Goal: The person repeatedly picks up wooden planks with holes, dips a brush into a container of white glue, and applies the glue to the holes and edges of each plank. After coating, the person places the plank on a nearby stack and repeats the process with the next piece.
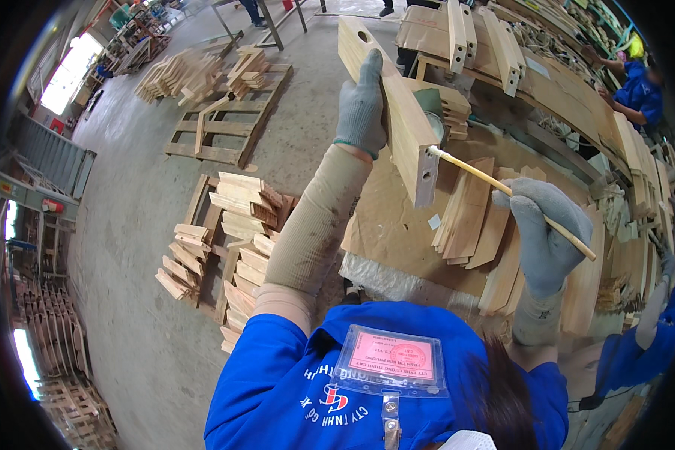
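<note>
— Concrete floor (150,315) spreads out on the left, with wooden pallets (229,124) and stacks of cut wood pieces (236,225) on it. What about the bench?

— Cardboard covers the workbench (397,225), and flat wooden slats (469,214) lie fanned on it.

— And the hands?

— The left hand (361,105), in a grey glove, is clamped around a long wooden board (394,105) held up over the bench, its drilled end pointing down.

— The right?

— The right hand (544,225), also gloved, is closed around a thin stick (502,187) whose pale tip touches the board's lower end. The hands are apart.

— Anyone else?

— A person in blue (639,90) stands at the far right.
</note>
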Demonstrator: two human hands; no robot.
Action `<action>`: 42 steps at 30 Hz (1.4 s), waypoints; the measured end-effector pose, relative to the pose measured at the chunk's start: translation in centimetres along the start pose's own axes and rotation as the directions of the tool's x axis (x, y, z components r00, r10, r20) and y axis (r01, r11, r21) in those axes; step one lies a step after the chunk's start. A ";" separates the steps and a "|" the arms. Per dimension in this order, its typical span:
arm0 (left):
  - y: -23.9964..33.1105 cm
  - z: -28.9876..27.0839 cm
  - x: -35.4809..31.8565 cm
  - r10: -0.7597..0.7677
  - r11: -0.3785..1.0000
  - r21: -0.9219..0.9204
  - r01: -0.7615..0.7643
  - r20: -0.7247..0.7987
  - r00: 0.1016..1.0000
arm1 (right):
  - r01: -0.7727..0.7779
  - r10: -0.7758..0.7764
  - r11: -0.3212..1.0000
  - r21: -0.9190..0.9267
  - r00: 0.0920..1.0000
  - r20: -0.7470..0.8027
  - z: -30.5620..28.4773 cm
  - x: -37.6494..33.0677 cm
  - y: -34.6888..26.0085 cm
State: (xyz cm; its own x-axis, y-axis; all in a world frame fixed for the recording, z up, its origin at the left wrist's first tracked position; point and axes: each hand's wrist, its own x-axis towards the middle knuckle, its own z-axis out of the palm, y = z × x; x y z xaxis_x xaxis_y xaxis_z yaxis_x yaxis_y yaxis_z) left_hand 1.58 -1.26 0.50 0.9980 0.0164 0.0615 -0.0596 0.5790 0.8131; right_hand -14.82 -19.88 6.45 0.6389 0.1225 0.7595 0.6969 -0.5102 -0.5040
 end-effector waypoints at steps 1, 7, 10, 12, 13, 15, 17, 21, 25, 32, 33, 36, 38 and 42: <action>0.0 -0.1 0.1 0.018 1.000 -0.003 -0.018 0.001 1.000 | -0.062 0.062 0.998 0.024 0.998 -0.007 0.0 -0.1 -0.2; -0.1 -0.1 0.3 -0.006 0.999 -0.041 0.003 -0.086 0.996 | -0.235 0.279 0.943 0.237 0.945 -0.169 -0.4 -0.9 -0.6; 0.0 -0.1 0.3 -0.010 0.999 -0.042 0.008 -0.057 0.998 | -0.261 0.310 0.925 0.275 0.938 -0.153 -0.6 -1.1 -0.4; 0.0 0.0 0.2 -0.019 0.999 -0.033 0.017 -0.042 0.999 | -0.314 0.344 0.919 0.239 0.934 -0.094 -0.6 -1.2 -0.4; -0.1 0.0 0.2 -0.023 0.999 -0.027 0.022 -0.033 0.999 | -0.301 0.323 0.923 0.240 0.945 -0.057 -0.4 -1.2 -0.3; -0.4 0.2 0.2 -0.031 0.999 -0.035 0.030 -0.029 0.999 | -0.277 0.282 0.930 0.243 0.959 0.016 0.2 -1.1 0.1; -0.6 -0.1 0.6 -0.021 0.999 -0.045 0.019 -0.046 0.999 | -0.211 0.205 0.972 0.103 0.976 0.069 0.1 -1.0 0.1; -0.9 -0.2 0.8 -0.004 0.998 -0.056 0.000 -0.068 0.998 | -0.134 0.126 0.987 0.083 0.987 0.098 0.0 -1.2 0.2; -0.9 0.0 0.6 -0.073 0.997 -0.013 0.072 -0.067 0.995 | -0.170 0.183 0.964 0.203 0.982 -0.047 0.9 -1.6 0.6; -1.0 -0.1 1.2 -0.081 0.995 -0.056 0.078 -0.067 0.994 | -0.387 0.477 0.846 0.366 0.857 -0.197 0.0 -2.6 -0.3; -1.2 -0.1 1.4 -0.082 0.995 -0.069 0.077 -0.072 0.994 | -0.415 0.536 0.808 0.419 0.814 -0.226 -0.3 -2.6 -0.2; -1.5 0.0 1.7 -0.140 0.981 -0.140 0.134 -0.034 0.990 | -0.291 0.484 0.815 0.501 0.818 -0.312 -1.3 -3.0 0.7; -1.6 0.0 2.0 -0.206 0.954 -0.214 0.208 0.032 0.978 | -0.207 0.459 0.806 0.555 0.810 -0.365 -1.9 -3.3 1.3; -2.5 1.0 2.2 -0.341 0.871 -0.332 0.362 0.121 0.932 | -0.058 0.358 0.845 0.532 0.799 -0.483 -2.8 -4.4 2.5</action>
State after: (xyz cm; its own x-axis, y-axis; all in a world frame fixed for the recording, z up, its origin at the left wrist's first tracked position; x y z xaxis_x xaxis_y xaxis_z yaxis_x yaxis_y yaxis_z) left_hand 3.94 -3.48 -0.79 0.9480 -0.2808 -0.1499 0.3165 0.7813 0.5380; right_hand -16.79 -24.07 3.05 0.6030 -0.4960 0.6248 0.7252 0.0147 -0.6883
